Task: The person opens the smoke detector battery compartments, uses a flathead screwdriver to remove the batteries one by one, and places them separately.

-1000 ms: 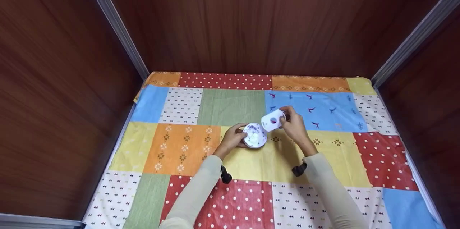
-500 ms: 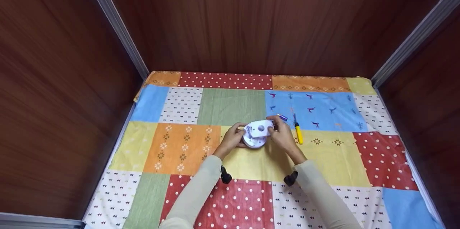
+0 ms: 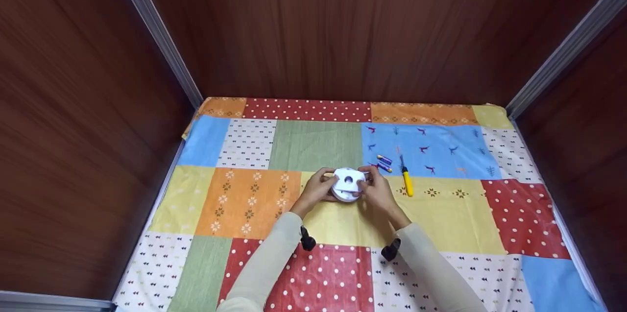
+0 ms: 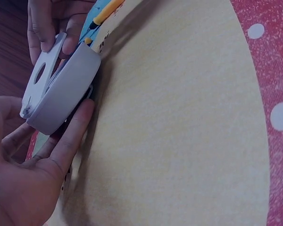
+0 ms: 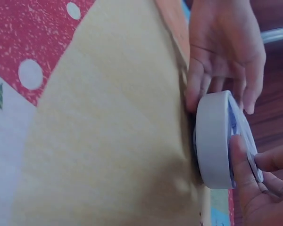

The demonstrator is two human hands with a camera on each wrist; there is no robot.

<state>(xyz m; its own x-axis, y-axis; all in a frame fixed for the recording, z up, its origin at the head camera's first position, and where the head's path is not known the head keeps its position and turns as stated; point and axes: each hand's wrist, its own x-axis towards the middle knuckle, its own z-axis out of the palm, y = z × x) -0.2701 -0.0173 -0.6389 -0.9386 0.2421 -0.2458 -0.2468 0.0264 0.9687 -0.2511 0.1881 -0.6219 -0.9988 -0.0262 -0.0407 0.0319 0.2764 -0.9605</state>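
In the head view, my left hand (image 3: 316, 190) grips a round white plastic housing (image 3: 346, 198) from its left side. The left wrist view has this housing (image 4: 70, 92) tilted, with fingers underneath its base. A flat white cover plate (image 3: 354, 175) with a round hole lies over the housing's upper part. My right hand (image 3: 381, 195) pinches the plate's right edge between thumb and fingers. The right wrist view has a gap between the plate and the housing's rim (image 5: 213, 141) on the near side. The housing's inside is mostly hidden.
Two small purple batteries (image 3: 384, 163) lie just beyond my right hand. A yellow-handled screwdriver (image 3: 407, 183) is to their right. A patchwork cloth (image 3: 254, 204) covers the table, with dark wood panels (image 3: 338, 33) at the back and both sides.
My right hand has moved left and slightly nearer, bringing the cover plate from beside the housing onto it. The batteries and screwdriver have come out from behind that hand. My left hand stays put.
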